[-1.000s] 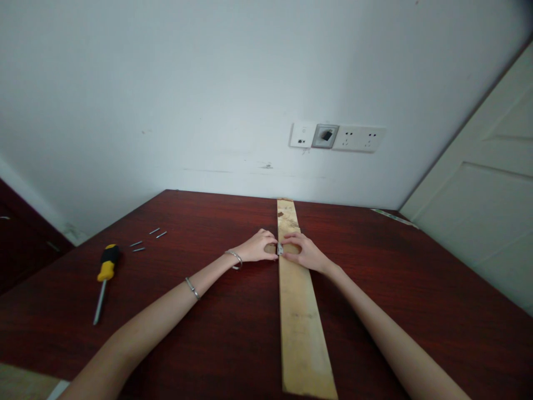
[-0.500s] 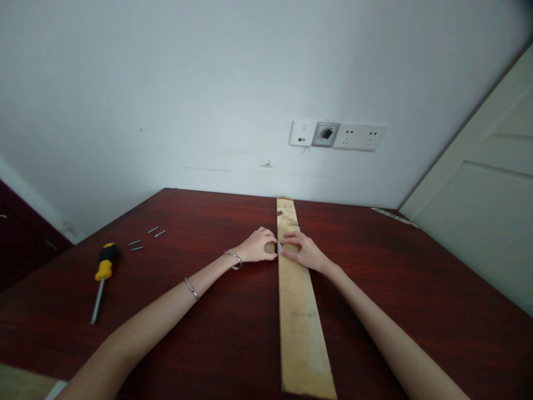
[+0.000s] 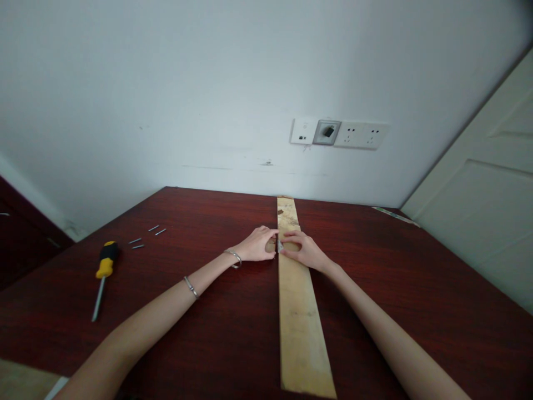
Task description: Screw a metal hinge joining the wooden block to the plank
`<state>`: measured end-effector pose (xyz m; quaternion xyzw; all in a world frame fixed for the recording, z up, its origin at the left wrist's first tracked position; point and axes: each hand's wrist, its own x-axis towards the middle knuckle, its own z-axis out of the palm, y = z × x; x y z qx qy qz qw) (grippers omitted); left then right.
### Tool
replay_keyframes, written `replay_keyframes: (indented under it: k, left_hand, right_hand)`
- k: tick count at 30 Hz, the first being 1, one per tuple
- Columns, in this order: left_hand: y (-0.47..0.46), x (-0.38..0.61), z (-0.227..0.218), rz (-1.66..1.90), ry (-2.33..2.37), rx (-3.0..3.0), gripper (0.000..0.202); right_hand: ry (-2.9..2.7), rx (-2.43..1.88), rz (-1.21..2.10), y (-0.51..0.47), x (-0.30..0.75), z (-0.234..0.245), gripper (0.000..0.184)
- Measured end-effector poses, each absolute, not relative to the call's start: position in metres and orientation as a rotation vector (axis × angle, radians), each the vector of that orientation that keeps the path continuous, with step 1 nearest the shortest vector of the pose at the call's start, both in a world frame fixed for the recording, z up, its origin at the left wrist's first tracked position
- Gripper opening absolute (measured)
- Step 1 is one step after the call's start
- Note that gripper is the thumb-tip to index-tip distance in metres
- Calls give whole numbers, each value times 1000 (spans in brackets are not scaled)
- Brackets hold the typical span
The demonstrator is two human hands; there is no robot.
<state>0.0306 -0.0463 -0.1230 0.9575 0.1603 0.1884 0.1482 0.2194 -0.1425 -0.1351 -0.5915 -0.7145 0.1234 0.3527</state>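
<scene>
A long pale wooden plank [image 3: 300, 322] lies lengthwise on the dark red table [image 3: 208, 316], running from the wall toward me. Both my hands meet at the plank's left edge, pinching a small shiny metal piece [image 3: 279, 246] there. My left hand [image 3: 257, 245] is curled on the table side of the edge, fingertips on the metal piece. On the plank rests my right hand [image 3: 303, 249], thumb and forefinger closed on the same piece. Two thin bangles circle my left forearm.
A yellow-and-black screwdriver [image 3: 102, 274] lies at the table's left, with several small screws [image 3: 145, 236] just beyond it. Wall sockets [image 3: 339, 133] sit above the plank's far end. A pale door [image 3: 483, 211] stands at the right, a dark cabinet at the far left.
Both hands stay at the same spot on the plank's edge; only the fingertips shift slightly. The view has tilted a little.
</scene>
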Motion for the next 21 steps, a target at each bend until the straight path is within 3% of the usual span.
replay_keyframes:
  k: [7,21]
  left_hand:
    - [-47,30,-125,532,465,2604,79]
    - [-40,37,-128,595,473,2482,66]
  right_hand:
    - [-1851,-1515,311,-143,220,-136,26]
    - [-1874,-1503,291,-142,221,-138,29]
